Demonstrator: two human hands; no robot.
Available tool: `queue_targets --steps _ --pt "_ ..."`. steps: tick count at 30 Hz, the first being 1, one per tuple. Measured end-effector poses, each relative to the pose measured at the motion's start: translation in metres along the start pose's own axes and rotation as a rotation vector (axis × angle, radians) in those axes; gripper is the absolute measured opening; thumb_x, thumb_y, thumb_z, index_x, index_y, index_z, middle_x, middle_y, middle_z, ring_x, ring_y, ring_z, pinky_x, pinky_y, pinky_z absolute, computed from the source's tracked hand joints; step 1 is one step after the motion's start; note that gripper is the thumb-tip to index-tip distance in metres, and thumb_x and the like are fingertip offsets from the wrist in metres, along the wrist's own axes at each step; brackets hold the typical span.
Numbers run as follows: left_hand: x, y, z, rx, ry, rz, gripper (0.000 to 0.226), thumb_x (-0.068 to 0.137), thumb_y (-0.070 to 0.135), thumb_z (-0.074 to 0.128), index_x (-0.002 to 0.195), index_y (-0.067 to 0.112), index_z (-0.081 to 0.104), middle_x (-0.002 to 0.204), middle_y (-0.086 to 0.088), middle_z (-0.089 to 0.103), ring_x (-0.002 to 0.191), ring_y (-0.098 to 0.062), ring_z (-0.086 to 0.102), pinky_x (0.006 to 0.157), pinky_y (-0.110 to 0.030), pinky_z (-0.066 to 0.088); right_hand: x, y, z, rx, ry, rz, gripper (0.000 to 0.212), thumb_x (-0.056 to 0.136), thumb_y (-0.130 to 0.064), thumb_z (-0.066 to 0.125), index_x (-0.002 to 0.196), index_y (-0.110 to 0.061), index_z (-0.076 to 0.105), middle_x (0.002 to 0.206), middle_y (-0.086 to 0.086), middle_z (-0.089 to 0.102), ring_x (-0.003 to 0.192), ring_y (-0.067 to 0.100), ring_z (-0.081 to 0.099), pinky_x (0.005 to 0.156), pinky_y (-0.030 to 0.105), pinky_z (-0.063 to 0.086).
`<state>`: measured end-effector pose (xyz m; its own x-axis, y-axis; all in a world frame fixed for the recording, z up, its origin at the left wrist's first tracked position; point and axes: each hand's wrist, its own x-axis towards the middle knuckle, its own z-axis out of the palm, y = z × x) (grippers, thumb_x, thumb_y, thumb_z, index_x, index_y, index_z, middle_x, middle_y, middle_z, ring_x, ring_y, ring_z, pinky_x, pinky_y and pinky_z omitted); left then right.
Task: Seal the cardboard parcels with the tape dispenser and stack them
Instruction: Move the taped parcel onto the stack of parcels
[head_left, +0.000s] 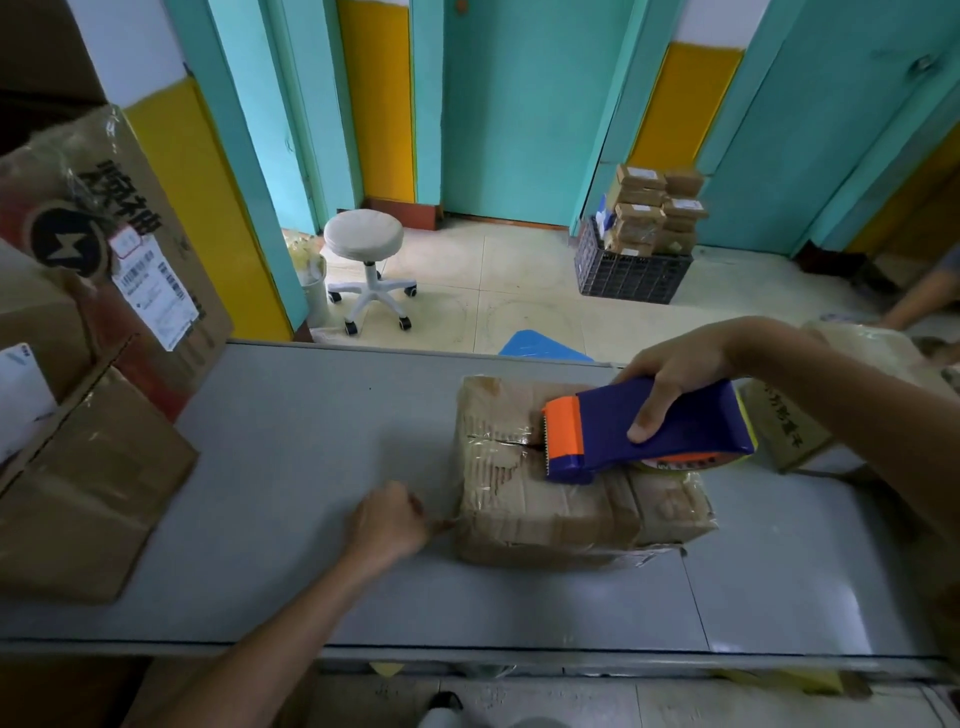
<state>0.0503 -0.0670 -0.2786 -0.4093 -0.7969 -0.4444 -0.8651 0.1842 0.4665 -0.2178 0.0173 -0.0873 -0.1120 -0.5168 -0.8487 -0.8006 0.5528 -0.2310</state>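
Observation:
A worn cardboard parcel (550, 499) wrapped in clear tape lies on the grey table (291, 467), right of centre. My right hand (670, 374) grips a blue tape dispenser (660, 431) with an orange blade end, held flat on the parcel's top. A strip of clear tape runs from the parcel's left side down to my left hand (387, 522), which pinches the tape end beside the parcel's lower left corner.
Large cardboard boxes (88, 364) crowd the table's left end. Another parcel (789, 431) lies behind my right arm. Beyond the table stand a white wheeled stool (363, 239) and a black crate (631, 270) stacked with small parcels. Someone's arm (924, 301) shows at far right.

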Motion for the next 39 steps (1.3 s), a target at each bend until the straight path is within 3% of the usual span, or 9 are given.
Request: queue_targets --steps 2,4,7,11,17,20,25,34,39 --pt "-0.002 -0.008 0.0 0.0 -0.034 -0.005 0.03 0.077 0.042 0.07 0.065 0.015 0.066 0.084 -0.009 0.072 0.086 -0.022 0.067 0.066 -0.026 0.047 0.001 0.001 0.003 -0.021 0.005 -0.022 0.055 0.058 -0.045 0.074 0.108 -0.027 0.06 0.102 -0.003 0.07 0.092 0.019 0.068 0.086 0.037 0.055" --pt "-0.002 0.007 -0.024 -0.198 0.205 0.07 0.016 0.083 0.021 0.063 0.096 0.014 0.071 0.101 -0.009 0.07 0.097 -0.023 0.064 0.079 -0.026 0.046 0.001 0.002 0.002 -0.036 0.011 -0.021 0.059 0.056 -0.049 0.076 0.109 -0.029 0.059 0.105 -0.003 0.069 0.095 0.019 0.067 0.089 0.039 0.054" --pt "-0.017 0.055 -0.061 -0.136 0.516 0.522 0.05 0.081 0.027 0.065 0.126 0.01 0.053 0.128 -0.006 0.055 0.119 -0.023 0.049 0.096 -0.029 0.035 0.0 -0.002 0.001 -0.075 -0.019 -0.015 0.066 0.054 -0.053 0.079 0.111 -0.027 0.058 0.106 -0.002 0.068 0.096 0.019 0.067 0.09 0.039 0.054" --pt "-0.043 0.105 -0.043 0.459 0.133 0.871 0.129 0.058 0.08 0.06 0.148 0.013 -0.003 0.156 -0.004 -0.007 0.143 -0.018 -0.014 0.113 -0.036 -0.011 -0.001 -0.001 0.001 -0.102 -0.013 -0.027 0.062 0.054 -0.054 0.071 0.108 -0.028 0.057 0.107 -0.002 0.068 0.096 0.019 0.066 0.09 0.038 0.054" --pt "-0.025 0.099 -0.025 0.573 0.165 0.843 0.136 0.052 0.088 0.05 0.13 0.026 -0.042 0.151 0.0 -0.029 0.128 -0.01 -0.039 0.096 -0.026 -0.037 0.002 0.006 0.002 -0.031 -0.019 -0.087 0.046 0.069 -0.043 0.073 0.108 -0.025 0.058 0.104 -0.001 0.069 0.091 0.019 0.068 0.079 0.033 0.056" --pt "-0.027 0.101 -0.025 0.541 0.16 0.829 0.136 0.047 0.091 0.047 0.13 0.029 -0.042 0.152 0.003 -0.026 0.133 -0.009 -0.03 0.098 -0.023 -0.033 -0.006 0.018 -0.005 -0.01 -0.054 -0.159 0.046 0.065 -0.04 0.073 0.106 -0.023 0.059 0.098 -0.002 0.071 0.086 0.017 0.069 0.076 0.033 0.056" --pt "-0.027 0.101 -0.026 0.505 0.175 0.767 0.142 0.04 0.091 0.049 0.148 0.019 -0.01 0.157 0.0 -0.002 0.142 -0.013 -0.007 0.11 -0.025 -0.015 -0.031 0.044 -0.021 -0.031 -0.048 -0.23 0.051 0.065 -0.037 0.074 0.111 -0.021 0.06 0.1 -0.001 0.072 0.09 0.02 0.07 0.08 0.038 0.057" --pt "-0.029 0.107 -0.025 0.551 0.174 0.727 0.142 0.04 0.097 0.041 0.15 0.017 -0.002 0.157 0.002 -0.005 0.138 -0.004 -0.011 0.112 -0.028 -0.013 -0.06 0.154 -0.022 0.01 -0.011 -0.154 0.091 0.035 -0.053 0.085 0.115 -0.02 0.059 0.1 0.0 0.073 0.092 0.022 0.069 0.086 0.038 0.055" --pt "-0.029 0.106 -0.022 0.597 0.177 0.722 0.139 0.044 0.097 0.038 0.149 0.017 -0.006 0.157 0.002 -0.008 0.139 -0.006 -0.013 0.114 -0.031 -0.01 -0.058 0.184 -0.005 0.072 0.002 -0.165 0.08 0.04 -0.049 0.078 0.112 -0.02 0.058 0.095 -0.003 0.073 0.089 0.019 0.069 0.078 0.031 0.056"
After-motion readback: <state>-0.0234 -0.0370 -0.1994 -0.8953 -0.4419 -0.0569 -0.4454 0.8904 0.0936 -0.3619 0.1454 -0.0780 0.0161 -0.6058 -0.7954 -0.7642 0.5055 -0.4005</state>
